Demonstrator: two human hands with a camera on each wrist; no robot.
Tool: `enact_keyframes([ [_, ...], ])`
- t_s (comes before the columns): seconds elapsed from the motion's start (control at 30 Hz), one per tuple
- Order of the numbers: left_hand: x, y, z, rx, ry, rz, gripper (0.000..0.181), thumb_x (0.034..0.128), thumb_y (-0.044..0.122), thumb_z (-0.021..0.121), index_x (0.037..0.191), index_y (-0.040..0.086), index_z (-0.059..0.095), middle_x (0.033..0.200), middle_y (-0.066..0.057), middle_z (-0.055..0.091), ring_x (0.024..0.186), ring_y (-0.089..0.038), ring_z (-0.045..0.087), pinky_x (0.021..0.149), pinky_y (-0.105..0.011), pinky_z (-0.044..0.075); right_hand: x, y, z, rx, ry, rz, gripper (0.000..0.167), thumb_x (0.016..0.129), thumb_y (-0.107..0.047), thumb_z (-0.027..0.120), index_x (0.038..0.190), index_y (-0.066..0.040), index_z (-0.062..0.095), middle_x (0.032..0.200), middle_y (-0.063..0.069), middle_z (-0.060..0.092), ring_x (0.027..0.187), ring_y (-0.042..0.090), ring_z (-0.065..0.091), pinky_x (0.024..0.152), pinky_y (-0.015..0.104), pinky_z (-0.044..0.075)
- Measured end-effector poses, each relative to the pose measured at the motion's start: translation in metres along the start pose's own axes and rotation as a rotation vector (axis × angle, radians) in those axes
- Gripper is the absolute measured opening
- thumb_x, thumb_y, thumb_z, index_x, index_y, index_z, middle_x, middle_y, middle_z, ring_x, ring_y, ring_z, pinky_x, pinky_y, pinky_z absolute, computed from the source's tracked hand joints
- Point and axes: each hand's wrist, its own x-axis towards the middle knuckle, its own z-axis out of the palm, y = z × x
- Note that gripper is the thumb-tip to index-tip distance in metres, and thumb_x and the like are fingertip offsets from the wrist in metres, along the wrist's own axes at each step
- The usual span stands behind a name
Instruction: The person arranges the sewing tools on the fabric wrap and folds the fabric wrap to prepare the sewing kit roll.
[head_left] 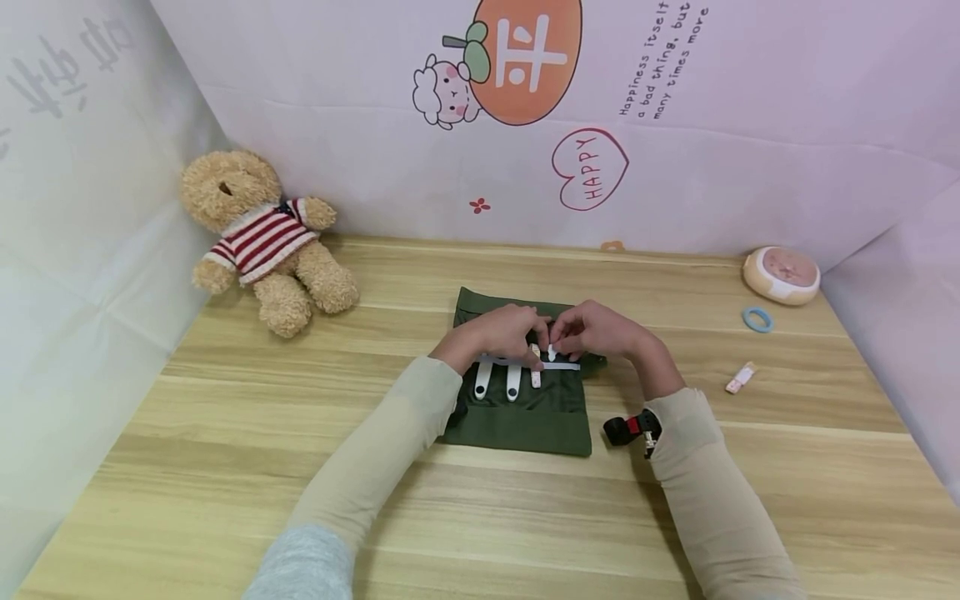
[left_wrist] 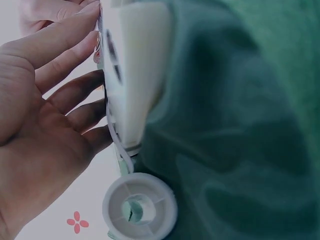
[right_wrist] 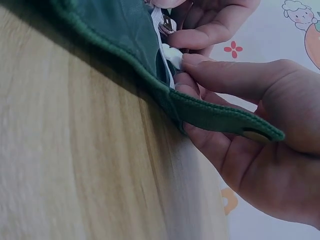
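Note:
A dark green fabric organizer (head_left: 517, 429) lies unfolded on the table, a pale elastic band (head_left: 562, 366) running across it. Two white strips (head_left: 513, 382) with dark dots are tucked under the band, beside a small patterned stick (head_left: 536, 379). My left hand (head_left: 506, 331) rests at the stick and band, its thumb at the band; in the left wrist view its fingers (left_wrist: 65, 62) lie fairly straight against the organizer. My right hand (head_left: 596, 329) pinches a small white piece (right_wrist: 172, 55) between thumb and fingers at the band. A green flap (right_wrist: 220, 112) crosses that hand.
A rolled black strap with a red part (head_left: 632, 426) lies by my right sleeve. Farther right are another patterned stick (head_left: 741, 377), a blue ring (head_left: 757, 311) and a rounded beige device (head_left: 782, 275). A teddy bear (head_left: 262, 242) leans at the back left.

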Motion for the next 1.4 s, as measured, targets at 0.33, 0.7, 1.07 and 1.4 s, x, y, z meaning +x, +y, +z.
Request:
enact_keyframes([
  [0.33,0.0,0.003,-0.005,-0.032,-0.022,0.007,0.028,0.0922,0.022,0.078,0.118,0.016,0.07,0.137,-0.002,0.061,0.107,-0.017,0.061,0.09,-0.032,0.048,-0.018,0.008,-0.009,-0.005,0.117,-0.019,0.015,0.098,-0.001,0.064,0.11,0.005,0.07,0.103,0.018,0.071,0.088,0.028,0.07,0.077,0.037,0.058],
  [0.7,0.003,0.014,-0.01,-0.067,0.018,0.028,0.036,0.0958,0.026,0.074,0.129,0.014,0.066,0.139,-0.001,0.059,0.129,-0.02,0.052,0.103,-0.036,0.044,-0.062,0.028,-0.032,-0.145,0.314,0.023,0.021,0.099,-0.019,0.069,0.112,-0.002,0.073,0.104,0.012,0.071,0.09,0.022,0.065,0.078,0.027,0.051],
  [1.07,0.01,0.013,-0.005,-0.091,0.043,0.028,0.038,0.0959,0.027,0.074,0.131,0.015,0.066,0.145,0.0,0.055,0.134,-0.019,0.048,0.105,-0.035,0.042,-0.125,0.054,-0.062,-0.207,0.415,0.162,0.032,0.1,-0.025,0.068,0.123,-0.003,0.068,0.12,0.017,0.068,0.097,0.006,0.064,0.078,0.018,0.05],
  [1.4,0.012,0.014,-0.001,-0.075,-0.034,0.012,0.042,0.0957,0.024,0.074,0.135,0.015,0.064,0.155,-0.002,0.046,0.133,-0.019,0.049,0.098,-0.031,0.043,-0.17,0.077,-0.077,-0.142,0.475,0.291,0.047,0.096,-0.032,0.073,0.128,0.001,0.061,0.109,0.0,0.068,0.09,-0.002,0.062,0.075,0.018,0.047],
])
